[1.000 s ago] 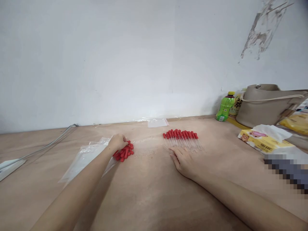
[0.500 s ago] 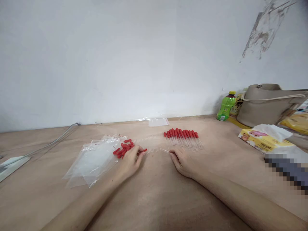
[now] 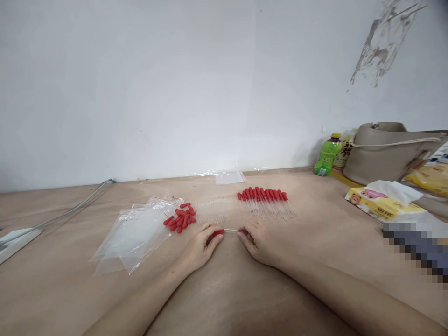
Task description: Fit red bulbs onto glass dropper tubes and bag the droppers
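Note:
My left hand (image 3: 204, 243) pinches a red rubber dropper bulb (image 3: 219, 232). Between thumb and fingers, my right hand (image 3: 257, 239) grips a thin clear dropper tube (image 3: 231, 230). The tube's left end meets the bulb's mouth; how deep it sits inside I cannot tell. Behind my left hand lies a heap of loose red bulbs (image 3: 182, 218), beside a row of bare clear tubes (image 3: 212, 209). Beyond my right hand, several droppers with red bulbs fitted (image 3: 262, 196) lie side by side, tips towards me.
Clear plastic bags (image 3: 136, 233) are spread on the left of the table, and a small zip bag (image 3: 230, 178) lies near the wall. At the right stand a green bottle (image 3: 328, 156), a grey-beige bag (image 3: 378, 156) and a tissue box (image 3: 385, 203). A cable (image 3: 77, 211) runs along the left.
My left hand has moved right and nearer me with the bulb, away from the heap. The bulb and the tube, apart before, now meet end to end.

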Demonstrator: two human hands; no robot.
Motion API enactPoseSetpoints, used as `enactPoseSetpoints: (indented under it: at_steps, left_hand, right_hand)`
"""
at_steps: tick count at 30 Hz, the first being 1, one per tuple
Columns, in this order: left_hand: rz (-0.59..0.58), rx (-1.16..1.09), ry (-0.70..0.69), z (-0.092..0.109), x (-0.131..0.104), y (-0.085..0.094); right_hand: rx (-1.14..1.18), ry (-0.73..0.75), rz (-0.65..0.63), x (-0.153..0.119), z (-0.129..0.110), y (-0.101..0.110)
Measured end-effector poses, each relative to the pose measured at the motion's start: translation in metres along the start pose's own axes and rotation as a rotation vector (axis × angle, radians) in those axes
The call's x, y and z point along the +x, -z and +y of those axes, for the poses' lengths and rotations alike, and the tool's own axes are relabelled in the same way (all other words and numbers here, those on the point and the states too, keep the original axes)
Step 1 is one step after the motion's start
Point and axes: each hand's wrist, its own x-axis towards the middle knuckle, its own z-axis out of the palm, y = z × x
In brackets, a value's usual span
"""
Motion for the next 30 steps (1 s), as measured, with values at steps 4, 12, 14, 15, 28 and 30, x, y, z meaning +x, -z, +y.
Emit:
enactPoseSetpoints:
  at_steps: [4, 12, 14, 15, 28, 30]
  left_hand:
    - [0.019, -0.033, -0.002, -0.005, -0.001, -0.003]
    - [-0.047, -0.114, -0.028, -0.009, -0.003, -0.003]
    - [-0.101, -0.106, -0.069, -0.005, -0.003, -0.001]
    - [-0.123, -0.099, -0.081, -0.003, -0.003, 0.0]
    - [0.028, -0.014, -0.033, -0.007, -0.005, -0.004]
    - [0.075, -0.017, -0.032, -0.009, -0.005, -0.005]
  right_hand:
    - [-0.016, 0.024, -0.04, -0.001, 0.001, -0.004]
    - [-0.014, 0.117, -0.171, 0.002, 0.005, 0.008]
    - [-0.03, 0.15, -0.21, 0.003, 0.006, 0.013]
    - [-0.045, 0.163, -0.221, 0.004, 0.006, 0.015]
    - [-0.218, 0.15, -0.039, -0.003, 0.001, 0.003]
    - [-0.144, 0.106, -0.045, -0.002, 0.003, 0.004]
